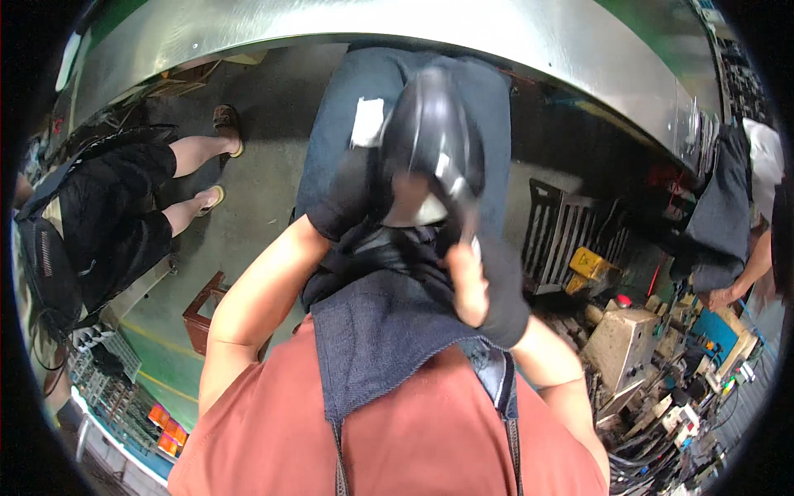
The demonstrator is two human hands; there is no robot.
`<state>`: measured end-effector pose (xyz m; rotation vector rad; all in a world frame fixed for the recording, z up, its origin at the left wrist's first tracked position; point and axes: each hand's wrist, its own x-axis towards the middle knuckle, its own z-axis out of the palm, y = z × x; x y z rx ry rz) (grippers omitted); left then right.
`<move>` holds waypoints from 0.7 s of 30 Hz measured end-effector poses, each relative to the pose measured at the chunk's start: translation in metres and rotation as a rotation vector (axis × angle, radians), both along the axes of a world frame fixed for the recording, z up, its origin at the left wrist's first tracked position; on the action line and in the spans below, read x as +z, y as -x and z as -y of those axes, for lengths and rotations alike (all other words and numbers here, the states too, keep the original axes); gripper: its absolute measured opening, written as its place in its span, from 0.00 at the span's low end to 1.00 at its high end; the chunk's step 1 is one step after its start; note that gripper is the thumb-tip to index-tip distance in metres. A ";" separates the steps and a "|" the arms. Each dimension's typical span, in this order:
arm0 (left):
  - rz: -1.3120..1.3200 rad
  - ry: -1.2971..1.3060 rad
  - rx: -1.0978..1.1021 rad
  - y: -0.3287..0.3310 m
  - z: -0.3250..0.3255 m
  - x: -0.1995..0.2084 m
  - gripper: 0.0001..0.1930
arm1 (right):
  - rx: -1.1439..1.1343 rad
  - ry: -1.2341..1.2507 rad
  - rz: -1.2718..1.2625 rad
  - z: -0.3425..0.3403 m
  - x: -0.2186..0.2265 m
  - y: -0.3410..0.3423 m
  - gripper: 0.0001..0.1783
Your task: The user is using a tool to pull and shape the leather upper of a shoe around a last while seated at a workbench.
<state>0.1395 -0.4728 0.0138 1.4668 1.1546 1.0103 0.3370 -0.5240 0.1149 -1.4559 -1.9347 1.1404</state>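
A glossy black shoe (pixel 434 124), smeared by motion, is held above my lap with its rounded end away from me. My left hand (pixel 405 197), coming out of a black wrist cover, grips its near end; the fingers are partly hidden and blurred. My right hand (pixel 468 285), also in a black cover, is closed at the shoe's near right side. A slim, blurred thing runs up from it against the shoe, too smeared to name. A white piece of cloth or paper (pixel 368 122) lies on the dark blue apron (pixel 327 161) left of the shoe.
A metal worktop (pixel 331 18) curves across the far side. At the left sits a person in black shorts (pixel 141 194); a wooden stool (pixel 205 314) stands nearer. Rightward are a slatted grey crate (pixel 562 227), a yellow container (pixel 591 266), cluttered machinery (pixel 624 347) and another person's hand (pixel 724 296).
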 end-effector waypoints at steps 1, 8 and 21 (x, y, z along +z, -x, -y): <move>-0.068 0.072 0.029 -0.001 -0.005 0.001 0.19 | -0.164 0.184 -0.097 -0.008 0.004 0.004 0.21; -0.029 0.313 0.099 -0.018 0.004 -0.035 0.38 | -0.329 0.678 -0.332 -0.062 -0.071 -0.008 0.29; -0.322 -0.046 0.312 -0.057 0.049 -0.050 0.42 | 0.497 0.309 0.426 -0.105 -0.044 -0.059 0.26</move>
